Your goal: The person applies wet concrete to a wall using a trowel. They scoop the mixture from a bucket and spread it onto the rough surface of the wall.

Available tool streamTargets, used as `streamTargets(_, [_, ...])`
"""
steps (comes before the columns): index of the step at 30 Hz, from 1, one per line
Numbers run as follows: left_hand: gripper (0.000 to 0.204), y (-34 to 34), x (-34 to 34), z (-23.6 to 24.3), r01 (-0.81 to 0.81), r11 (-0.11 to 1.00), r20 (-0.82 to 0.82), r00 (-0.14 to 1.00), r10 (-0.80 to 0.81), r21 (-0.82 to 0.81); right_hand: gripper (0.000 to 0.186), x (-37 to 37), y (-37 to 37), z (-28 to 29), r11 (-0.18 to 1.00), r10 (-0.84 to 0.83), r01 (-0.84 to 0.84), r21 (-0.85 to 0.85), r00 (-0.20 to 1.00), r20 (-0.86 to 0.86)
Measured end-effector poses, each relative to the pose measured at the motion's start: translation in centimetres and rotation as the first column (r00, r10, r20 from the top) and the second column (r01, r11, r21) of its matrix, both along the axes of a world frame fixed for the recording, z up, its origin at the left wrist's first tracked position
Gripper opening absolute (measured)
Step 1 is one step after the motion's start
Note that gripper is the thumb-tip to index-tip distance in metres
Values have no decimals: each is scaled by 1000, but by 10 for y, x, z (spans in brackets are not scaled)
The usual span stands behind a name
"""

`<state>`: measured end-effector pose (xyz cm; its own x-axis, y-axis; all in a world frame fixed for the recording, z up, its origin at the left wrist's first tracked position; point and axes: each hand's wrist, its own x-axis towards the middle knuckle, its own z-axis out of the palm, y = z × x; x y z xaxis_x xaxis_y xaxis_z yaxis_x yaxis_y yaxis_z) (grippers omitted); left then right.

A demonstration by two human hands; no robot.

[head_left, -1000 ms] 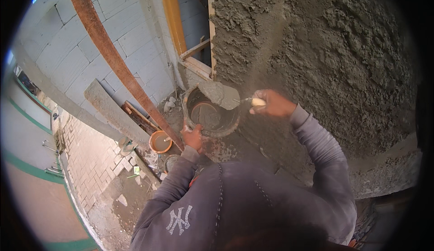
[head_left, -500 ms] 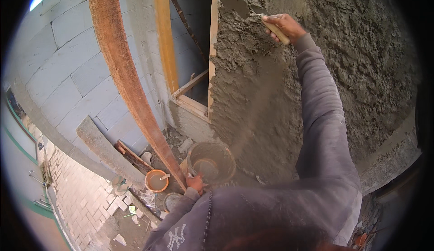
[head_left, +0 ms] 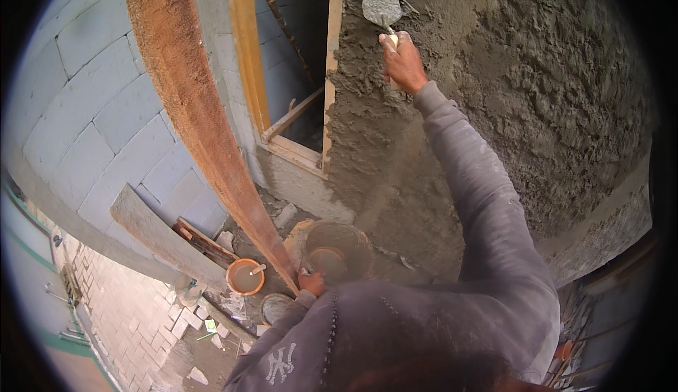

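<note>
My right hand (head_left: 404,63) is raised, wrapped around the pale handle of a trowel (head_left: 382,0). The trowel's grey, rounded blade points up along the rough wet mortar wall (head_left: 402,131), near the edge of the wooden frame (head_left: 332,60). Low down at my left side, my left hand (head_left: 311,282) is closed at the rim of a dark bucket (head_left: 353,240), its fingers partly hidden. Grey mortar lies inside the bucket. Past that hand, a long reddish-brown plank (head_left: 205,123) slants upward to the left.
An orange bucket (head_left: 245,277) with a stick-like handle in it stands on the ground at the left. Boards (head_left: 166,233) lean against the grey block wall (head_left: 106,109). Rubble (head_left: 198,376) lies near the brick paving (head_left: 127,300). A narrow wooden bar (head_left: 293,114) crosses the frame's opening.
My right hand has moved left and slightly down, and the trowel has turned so its blade points upward. My left hand and the dark bucket have shifted slightly right.
</note>
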<state>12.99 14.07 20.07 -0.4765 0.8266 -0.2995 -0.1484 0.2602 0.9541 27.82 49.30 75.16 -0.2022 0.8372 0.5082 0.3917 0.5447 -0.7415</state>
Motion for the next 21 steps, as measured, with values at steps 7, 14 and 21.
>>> streamTargets(7, [41, 7, 17, 17, -61, 998, 266, 962, 63, -16, 47, -62, 48, -50, 953, -287, 221, 209, 883, 372])
streamTargets(14, [48, 11, 25, -5, 8, 1000, 115, 993, -7, -9, 39, 3, 28, -56, 950, -293, 58, 307, 500, 815])
streamTargets(21, [51, 7, 50, 40, 188, 982, -127, 975, -184, 22, 33, 39, 3, 82, 848, -521, 99, 520, 337, 785])
